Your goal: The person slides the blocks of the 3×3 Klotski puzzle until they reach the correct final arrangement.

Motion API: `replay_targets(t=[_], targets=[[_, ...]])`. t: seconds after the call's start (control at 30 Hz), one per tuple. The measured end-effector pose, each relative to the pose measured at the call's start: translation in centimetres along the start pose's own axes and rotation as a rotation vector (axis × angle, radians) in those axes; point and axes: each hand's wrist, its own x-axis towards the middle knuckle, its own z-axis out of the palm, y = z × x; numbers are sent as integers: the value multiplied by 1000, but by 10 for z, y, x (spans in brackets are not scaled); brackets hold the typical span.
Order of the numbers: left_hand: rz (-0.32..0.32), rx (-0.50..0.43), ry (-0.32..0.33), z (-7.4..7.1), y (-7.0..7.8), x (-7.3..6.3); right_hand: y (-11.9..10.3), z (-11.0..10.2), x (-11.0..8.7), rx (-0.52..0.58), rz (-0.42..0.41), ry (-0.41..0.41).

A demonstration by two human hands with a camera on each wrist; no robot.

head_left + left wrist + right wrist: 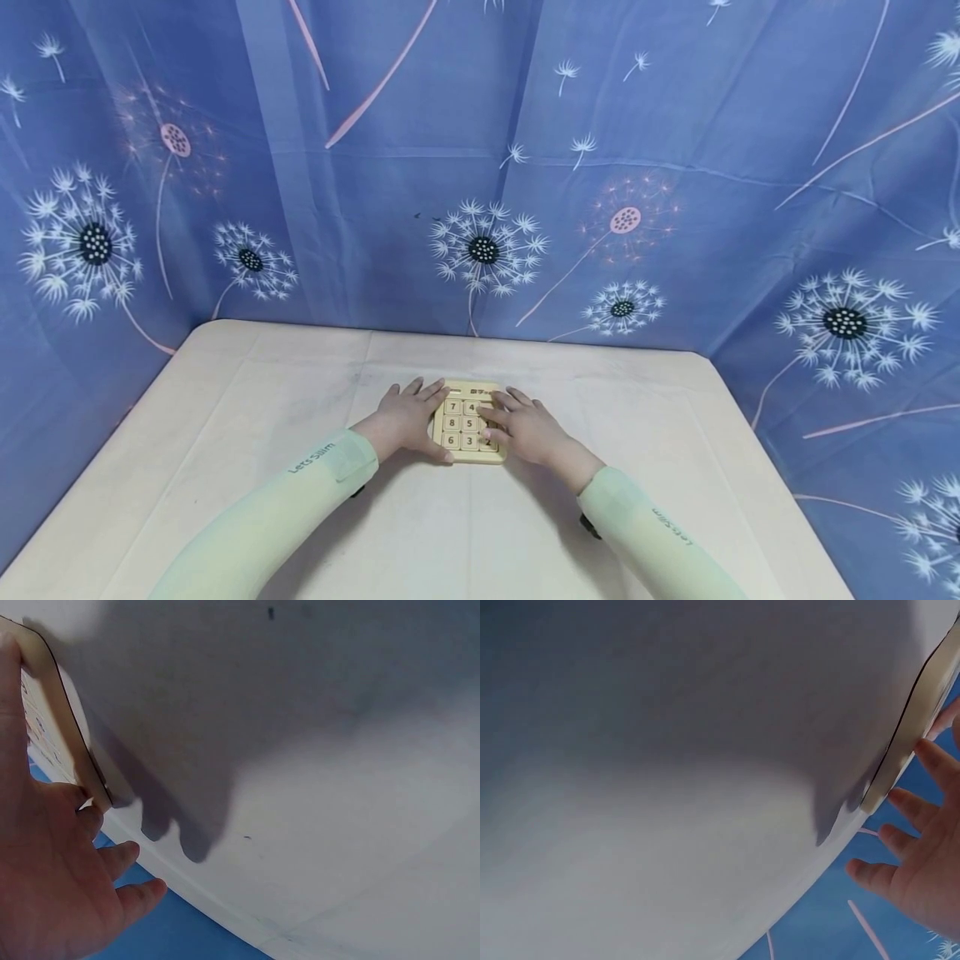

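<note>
A yellow number slide puzzle (468, 423) lies flat on the table, its tiles 7, 4, 8, 5, 6, 3 and part of 2 showing in the head view. My left hand (409, 421) holds its left side, thumb at the near corner and index finger by the far one. In the left wrist view, that thumb lies along the puzzle's frame (64, 712) while the other fingers spread beyond. My right hand (531, 429) reaches over the right column, with thumb and a fingertip on the tiles and hiding several of them. Its remaining fingers extend past the edge (904, 727).
A pale cloth-like cover spreads over the table (247, 417), which has rounded far corners. Behind it and on both sides hangs a blue curtain (360, 217) with dandelion prints. Pale green sleeves (262, 500) cover both forearms.
</note>
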Motion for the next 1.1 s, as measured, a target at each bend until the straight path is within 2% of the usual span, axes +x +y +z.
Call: replay_targets(t=[1.1], targets=[[-4, 17, -15, -2, 0, 1, -3, -2, 3, 8, -3, -15]])
